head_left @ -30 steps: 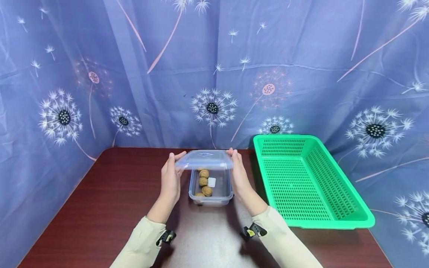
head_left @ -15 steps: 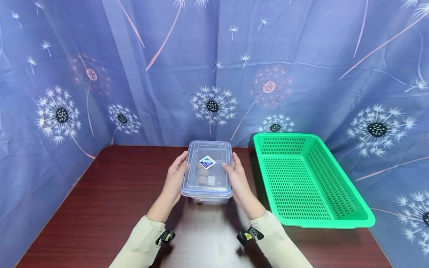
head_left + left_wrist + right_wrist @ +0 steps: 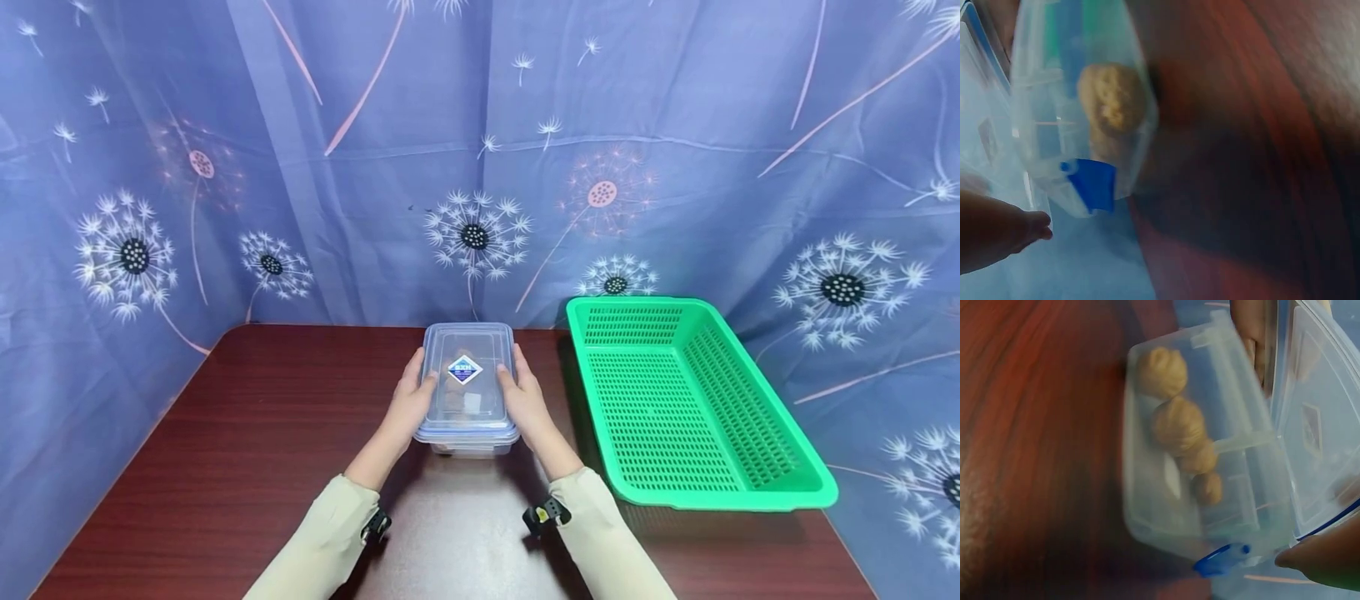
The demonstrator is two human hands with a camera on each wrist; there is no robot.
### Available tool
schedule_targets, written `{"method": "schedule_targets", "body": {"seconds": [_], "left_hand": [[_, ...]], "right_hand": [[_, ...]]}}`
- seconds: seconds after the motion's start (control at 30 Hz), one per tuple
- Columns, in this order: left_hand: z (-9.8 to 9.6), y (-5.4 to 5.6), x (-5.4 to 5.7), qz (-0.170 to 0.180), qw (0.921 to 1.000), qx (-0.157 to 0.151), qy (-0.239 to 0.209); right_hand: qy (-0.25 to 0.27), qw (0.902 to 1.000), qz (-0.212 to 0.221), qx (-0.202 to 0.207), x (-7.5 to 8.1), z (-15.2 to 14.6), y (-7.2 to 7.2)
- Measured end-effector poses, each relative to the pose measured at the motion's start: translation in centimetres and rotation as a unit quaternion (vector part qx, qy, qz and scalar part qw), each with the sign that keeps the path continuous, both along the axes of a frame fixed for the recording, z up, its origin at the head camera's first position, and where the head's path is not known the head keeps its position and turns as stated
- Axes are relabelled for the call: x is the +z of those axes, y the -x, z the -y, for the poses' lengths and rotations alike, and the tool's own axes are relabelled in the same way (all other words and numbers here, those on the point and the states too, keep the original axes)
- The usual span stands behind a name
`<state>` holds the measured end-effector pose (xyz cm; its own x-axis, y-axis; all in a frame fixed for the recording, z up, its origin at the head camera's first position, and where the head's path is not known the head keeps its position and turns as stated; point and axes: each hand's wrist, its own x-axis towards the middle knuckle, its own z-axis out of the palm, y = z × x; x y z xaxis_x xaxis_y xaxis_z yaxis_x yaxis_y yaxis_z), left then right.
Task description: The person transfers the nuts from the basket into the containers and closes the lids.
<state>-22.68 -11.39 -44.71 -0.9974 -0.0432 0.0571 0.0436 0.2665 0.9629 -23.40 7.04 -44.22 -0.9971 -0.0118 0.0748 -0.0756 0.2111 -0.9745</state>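
A clear plastic lid with a blue diamond label lies over the clear food container; whether it is fully seated I cannot tell. My left hand holds the lid's left side, its thumb on top and the fingers along the edge. On the opposite side my right hand grips it the same way. Through the container's wall, the right wrist view shows several walnuts and a white piece. A blue clip hangs outward there, and another blue clip shows in the left wrist view.
To the right stands a large green slotted basket, with nothing in it. Everything rests on a dark red-brown wooden table. A blue curtain with dandelion prints hangs behind the table and at its sides.
The lid, tilted up over the container's far part a second ago, has come down flat over the walnuts. Both hands have moved with it, and their thumbs now lie on its top.
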Motion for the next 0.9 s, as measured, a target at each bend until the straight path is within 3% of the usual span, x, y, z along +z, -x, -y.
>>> {"method": "schedule_targets", "body": {"seconds": [0.13,0.37,0.9], "left_hand": [[-0.1,0.7,-1.0,-0.011,0.9995,-0.020,0.023],[-0.5,1.2,-2.2,-0.013,0.9988,-0.031,0.034],[-0.8,1.7,-2.7,-0.025,0.9975,-0.027,0.061]], "right_hand": [[-0.028,0.9995,0.000,-0.015,-0.8,-0.1,0.3],[-0.022,0.9994,0.022,-0.017,-1.9,-0.3,0.8],[0.001,0.9990,0.044,-0.012,-2.6,-0.1,1.3]]}}
